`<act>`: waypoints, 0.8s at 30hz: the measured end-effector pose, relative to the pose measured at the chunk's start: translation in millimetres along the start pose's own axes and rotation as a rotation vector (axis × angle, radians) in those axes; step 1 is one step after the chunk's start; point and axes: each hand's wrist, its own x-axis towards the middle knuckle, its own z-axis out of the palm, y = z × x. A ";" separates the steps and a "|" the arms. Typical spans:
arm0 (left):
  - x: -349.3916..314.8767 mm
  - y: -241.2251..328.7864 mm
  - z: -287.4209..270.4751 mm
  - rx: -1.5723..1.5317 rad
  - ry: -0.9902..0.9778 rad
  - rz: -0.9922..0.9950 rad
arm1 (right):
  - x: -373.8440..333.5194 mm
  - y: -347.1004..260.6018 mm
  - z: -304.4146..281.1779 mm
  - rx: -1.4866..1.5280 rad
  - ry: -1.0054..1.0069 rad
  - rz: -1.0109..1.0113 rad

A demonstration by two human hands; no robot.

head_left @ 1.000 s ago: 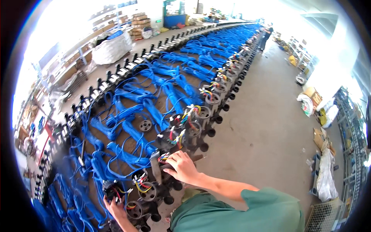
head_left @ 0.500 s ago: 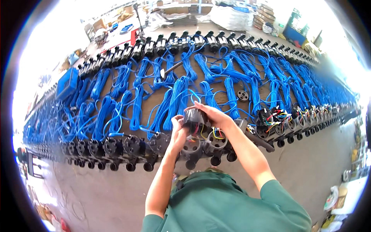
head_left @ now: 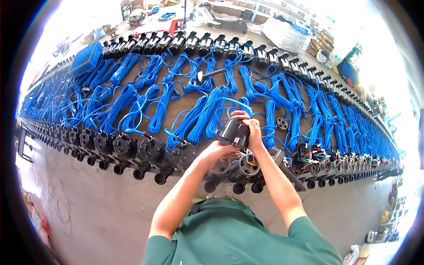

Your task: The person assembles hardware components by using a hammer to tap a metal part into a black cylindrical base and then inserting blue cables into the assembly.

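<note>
Between my hands is a black round pump cap (head_left: 235, 133), tilted, just above the near row of black pump bodies. My right hand (head_left: 253, 132) closes round its far and right side, where a blue cable (head_left: 238, 104) loops up and away. At the cap's near left edge, my left hand (head_left: 218, 151) grips it from below, its fingertips partly hidden. Coloured wires (head_left: 245, 155) hang under the cap toward an open pump body (head_left: 248, 167) right below. Left of that, a capped pump body (head_left: 184, 154) has a blue cable at its top.
Bundled blue cables (head_left: 162, 107) cover the brown table. A loose black disc with holes (head_left: 282, 123) and a dark-handled tool (head_left: 213, 73) lie among them. Black pumps line the far edge (head_left: 205, 44). A blue crate (head_left: 86, 59) stands at far left, and a cap with loose wires (head_left: 304, 153) sits right.
My right hand has shifted from the top of the cap to its far right side, and the cap is tilted differently. My left hand has moved underneath. The whole view has turned slightly.
</note>
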 end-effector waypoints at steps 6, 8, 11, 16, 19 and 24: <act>17.6 -20.3 -2.9 0.152 0.102 0.152 | 1.5 5.0 -11.2 -0.172 -0.114 0.183; 11.6 -24.2 -3.8 0.338 0.176 0.285 | 0.5 -8.6 -17.4 -0.278 -0.156 0.452; 4.8 -25.0 5.5 0.675 0.316 0.338 | -4.0 -50.4 -8.2 -0.345 -0.044 0.875; 4.0 -48.1 7.7 1.121 0.433 0.637 | -13.2 -16.6 -34.0 -0.078 0.125 0.845; -3.6 -69.1 1.2 1.249 0.612 0.713 | -17.4 6.0 -24.7 -0.227 0.109 0.652; -12.6 -85.6 -5.7 1.289 0.547 0.444 | -13.1 24.8 -2.0 -0.146 0.009 0.577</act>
